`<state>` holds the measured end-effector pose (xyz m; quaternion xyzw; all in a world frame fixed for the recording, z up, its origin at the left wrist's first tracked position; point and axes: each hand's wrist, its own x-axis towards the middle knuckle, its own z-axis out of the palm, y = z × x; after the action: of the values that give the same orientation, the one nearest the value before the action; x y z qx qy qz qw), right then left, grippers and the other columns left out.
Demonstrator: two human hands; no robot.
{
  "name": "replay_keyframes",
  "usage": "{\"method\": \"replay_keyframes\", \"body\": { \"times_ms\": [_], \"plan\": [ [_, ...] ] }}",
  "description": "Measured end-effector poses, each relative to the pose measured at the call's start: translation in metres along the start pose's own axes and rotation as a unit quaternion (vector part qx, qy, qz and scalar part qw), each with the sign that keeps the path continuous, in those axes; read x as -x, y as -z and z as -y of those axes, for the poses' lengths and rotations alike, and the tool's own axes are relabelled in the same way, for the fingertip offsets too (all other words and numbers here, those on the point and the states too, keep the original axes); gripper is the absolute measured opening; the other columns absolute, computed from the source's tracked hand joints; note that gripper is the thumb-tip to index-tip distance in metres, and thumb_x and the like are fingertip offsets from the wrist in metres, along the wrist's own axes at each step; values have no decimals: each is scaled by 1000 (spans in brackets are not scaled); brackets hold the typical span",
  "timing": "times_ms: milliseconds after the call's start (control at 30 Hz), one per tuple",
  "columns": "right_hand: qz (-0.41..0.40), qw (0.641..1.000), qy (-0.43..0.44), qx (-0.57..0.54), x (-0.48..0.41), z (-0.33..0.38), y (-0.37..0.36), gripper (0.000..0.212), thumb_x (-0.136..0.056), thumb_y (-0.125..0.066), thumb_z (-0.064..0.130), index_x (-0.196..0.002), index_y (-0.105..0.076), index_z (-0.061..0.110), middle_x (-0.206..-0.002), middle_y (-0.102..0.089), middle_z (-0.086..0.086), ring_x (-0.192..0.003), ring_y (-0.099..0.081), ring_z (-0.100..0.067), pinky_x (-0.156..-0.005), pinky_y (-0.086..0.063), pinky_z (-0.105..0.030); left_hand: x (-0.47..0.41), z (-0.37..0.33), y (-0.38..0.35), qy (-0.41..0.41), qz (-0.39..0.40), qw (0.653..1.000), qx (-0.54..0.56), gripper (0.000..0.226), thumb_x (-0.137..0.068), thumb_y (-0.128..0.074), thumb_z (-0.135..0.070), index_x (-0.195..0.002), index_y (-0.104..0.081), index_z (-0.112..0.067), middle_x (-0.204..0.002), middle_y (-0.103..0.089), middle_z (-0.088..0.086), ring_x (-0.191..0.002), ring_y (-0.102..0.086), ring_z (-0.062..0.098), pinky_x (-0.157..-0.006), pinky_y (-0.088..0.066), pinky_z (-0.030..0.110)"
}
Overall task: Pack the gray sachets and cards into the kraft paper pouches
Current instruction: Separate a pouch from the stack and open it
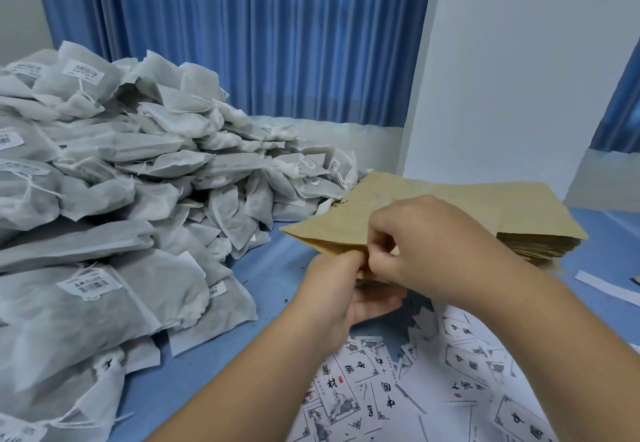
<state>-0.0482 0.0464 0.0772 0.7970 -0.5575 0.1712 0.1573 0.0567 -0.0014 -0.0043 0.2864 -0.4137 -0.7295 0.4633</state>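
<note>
1. On the left part of the blue table (273, 289), a big heap of gray sachets (121, 182) lies loose, many with barcode labels. It seems placed there so that the left hand can reach it easily.
2. Near the person, at the right, the cards (450, 372) are spread flat in a wide overlapping layer, probably so that one card can be taken at a time.
3. Behind the hands, a stack of kraft paper pouches (533, 213) rests on the table, close to both supplies.
4. One pouch (325, 234) is held above the table, between the heap and the stack. Whether something is inside cannot be told.
5. The right hand (429, 244) has curled fingers and pinches the near edge of this pouch from above.
6. The left hand (332, 289) pinches the same edge from below. Most likely the two hands pull the mouth apart, to open it for filling.
</note>
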Motion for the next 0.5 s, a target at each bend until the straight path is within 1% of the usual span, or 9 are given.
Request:
{"method": "replay_keyframes", "body": {
  "times_ms": [67,133,200,233,300,367,433,500],
  "plan": [
    [-17,1000,-8,14,0,3,0,7,-80,-54,35,-82,-57,29,-84,-58,11,-82,-55,-13,-66,-47,-31,-1,-3,3,-14,7,1000,-7,34,-87,-42,6,-82,-71,-11,-71,-71,12,-62,-70,24,-57,-58,34],
    [-6,1000,-14,23,0,8,-3,20,-78,-54,45,-94,-53,33,-91,-54,13,-84,-55,-14,-62,-41,-29,-2,-6,4,-21,5,1000,4,42,-85,-36,7,-81,-72,-15,-74,-72,11,-62,-69,20,-55,-57,35],
    [17,999,-17,40,0,13,-8,32,-76,-51,54,-103,-51,35,-93,-54,11,-83,-56,-17,-61,-40,-30,-2,-8,6,-16,-15,1000,12,40,-84,-33,6,-86,-68,-14,-71,-71,8,-57,-67,17,-50,-54,32],
    [20,999,-22,44,1,15,-9,35,-77,-49,55,-105,-51,35,-92,-56,9,-82,-58,-19,-61,-42,-30,-2,-10,7,-16,-22,1000,11,37,-85,-33,4,-87,-66,-13,-69,-70,8,-55,-67,17,-48,-53,31],
    [11,998,-45,47,0,14,-12,31,-82,-48,49,-108,-55,34,-90,-61,5,-83,-59,-24,-64,-46,-31,-2,-12,9,-19,-13,1000,-4,27,-90,-40,-1,-93,-65,-10,-69,-69,10,-58,-68,21,-52,-55,33],
    [-2,996,-68,61,-1,9,-9,26,-85,-50,35,-108,-61,31,-91,-65,2,-86,-60,-27,-69,-50,-34,0,-13,9,-8,-10,999,-35,20,-92,-46,-4,-105,-61,-4,-70,-68,13,-58,-69,27,-52,-56,33],
    [-17,994,-87,62,-2,3,-4,27,-83,-49,25,-104,-65,25,-89,-67,0,-87,-61,-28,-72,-52,-36,1,-13,10,26,-22,998,-61,24,-92,-45,-4,-115,-53,0,-78,-67,18,-56,-69,28,-48,-55,30],
    [-42,992,-112,46,-1,-2,2,25,-81,-50,20,-98,-69,22,-84,-68,-1,-84,-60,-28,-71,-52,-37,1,-11,12,53,-39,996,-62,25,-92,-43,-3,-116,-48,-2,-85,-65,20,-53,-69,27,-46,-54,29]
  ]
}}
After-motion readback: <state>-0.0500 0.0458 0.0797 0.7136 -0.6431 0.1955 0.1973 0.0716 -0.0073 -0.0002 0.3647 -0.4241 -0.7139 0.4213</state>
